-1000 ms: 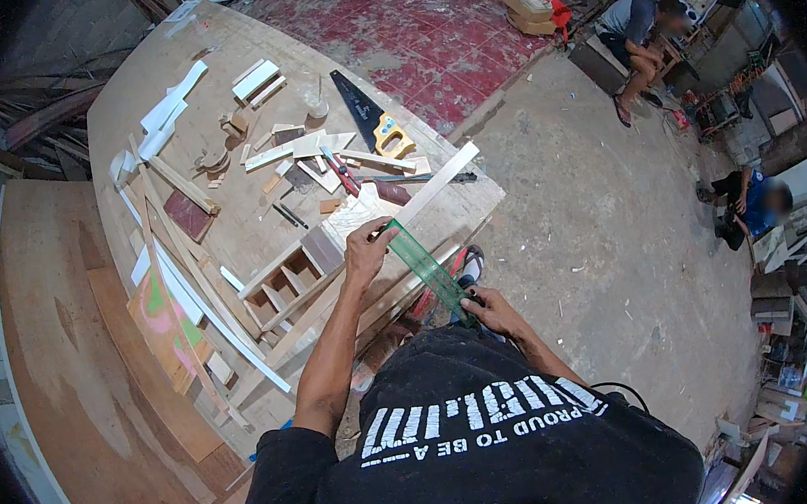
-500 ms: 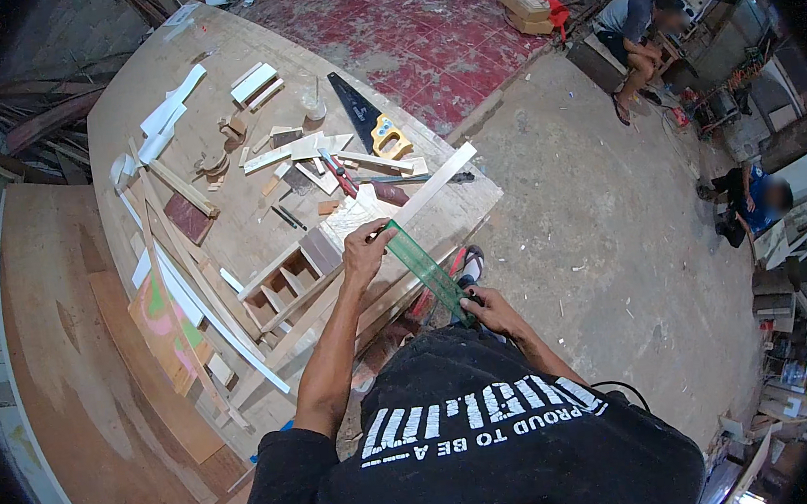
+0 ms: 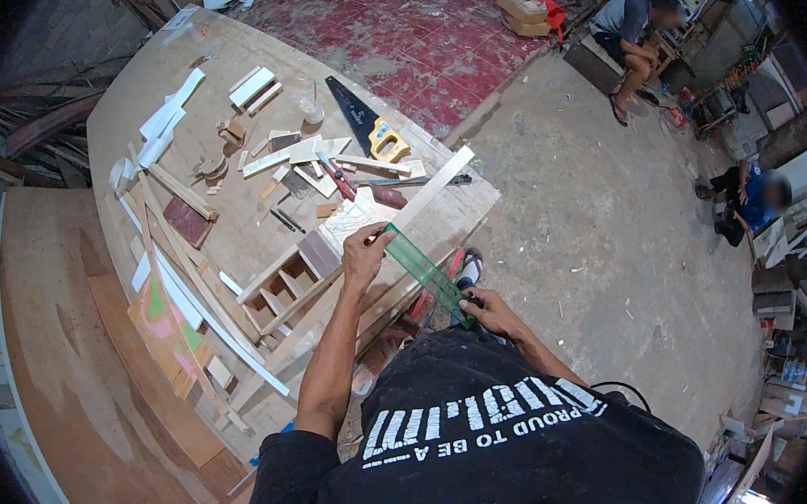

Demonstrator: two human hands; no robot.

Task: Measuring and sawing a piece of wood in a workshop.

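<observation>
Gripping a green ruler (image 3: 424,271) at either end, both hands (image 3: 364,255)

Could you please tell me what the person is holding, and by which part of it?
A green ruler: the left hand holds its far end, the right hand its near end, close to the black shirt.

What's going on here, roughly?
A person in a black shirt stands at a cluttered worktable, holding a green ruler with both hands: the left hand at the far end, the right hand at the near end. Something small and dark shows by the right hand, too unclear to name. A handsaw lies among wood offcuts, and a compartmented wooden piece sits left of the ruler.
</observation>
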